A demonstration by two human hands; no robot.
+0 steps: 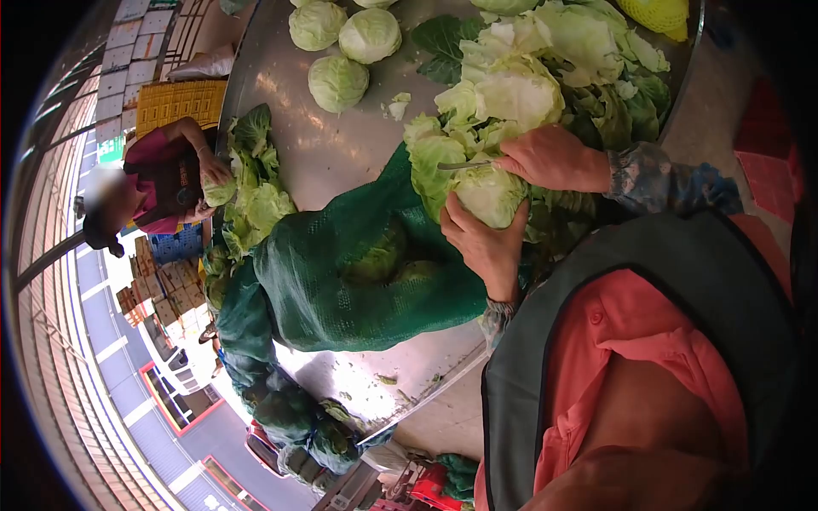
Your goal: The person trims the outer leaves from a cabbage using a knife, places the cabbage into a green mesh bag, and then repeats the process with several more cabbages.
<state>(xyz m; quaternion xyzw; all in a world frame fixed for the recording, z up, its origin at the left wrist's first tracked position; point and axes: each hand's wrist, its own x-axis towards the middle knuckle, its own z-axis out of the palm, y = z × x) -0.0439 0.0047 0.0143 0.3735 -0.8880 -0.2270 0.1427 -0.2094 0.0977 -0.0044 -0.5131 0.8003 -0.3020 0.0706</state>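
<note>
My right hand [554,158] is closed around a knife [464,165], whose thin blade lies across the top of a pale green cabbage [487,194]. My left hand [487,247] grips that same cabbage from below, fingers and thumb curved round its side. Loose outer cabbage leaves [520,85] are heaped just beyond both hands. Left of my left hand lies a green mesh sack [341,264] with cabbages showing through its net.
Several trimmed cabbages [338,83] sit on the metal table [290,145]. Across it, another person [166,175] holds a cabbage near more leaves [260,204]. Filled mesh sacks [281,413] line the table's end. A yellow net bag [656,15] lies at the far corner.
</note>
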